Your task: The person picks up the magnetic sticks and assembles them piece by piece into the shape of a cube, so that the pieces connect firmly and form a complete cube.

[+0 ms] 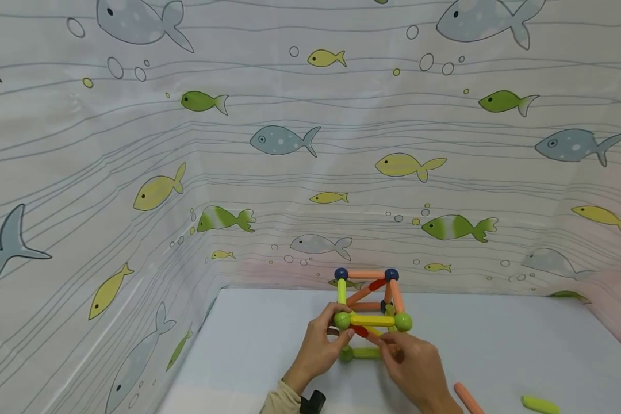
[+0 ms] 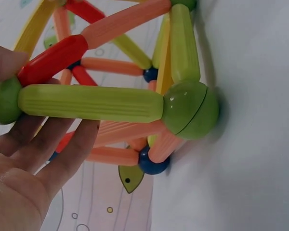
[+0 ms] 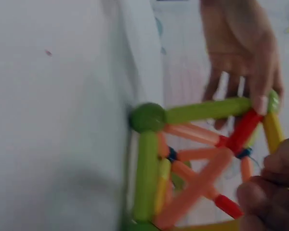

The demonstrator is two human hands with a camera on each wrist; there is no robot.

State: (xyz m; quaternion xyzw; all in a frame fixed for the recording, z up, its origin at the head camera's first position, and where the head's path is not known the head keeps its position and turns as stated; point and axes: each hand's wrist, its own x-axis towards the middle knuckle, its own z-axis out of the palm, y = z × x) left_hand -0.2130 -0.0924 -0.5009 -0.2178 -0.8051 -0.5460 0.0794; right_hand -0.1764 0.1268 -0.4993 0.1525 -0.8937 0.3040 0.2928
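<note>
A cube-like frame of magnetic sticks and balls point(image 1: 372, 321) stands on the white table, with green balls in front and dark blue balls behind. My left hand point(image 1: 317, 345) grips its upper front-left corner, around a green ball point(image 2: 4, 101). The left thumb lies at the red end of a diagonal red-and-orange stick point(image 3: 245, 131); the other fingers reach behind a green stick point(image 2: 91, 102). At the frame's lower front right is my right hand point(image 1: 416, 365), its thumb and fingers bent close together point(image 3: 269, 185). Whether anything is pinched between them is hidden.
A loose orange stick point(image 1: 468, 398) and a loose light-green stick point(image 1: 540, 404) lie on the table point(image 1: 497, 339) to the right. Behind and at the sides hangs a pale fish-patterned sheet point(image 1: 362, 115). Near my left wrist is a black device point(image 1: 313, 401).
</note>
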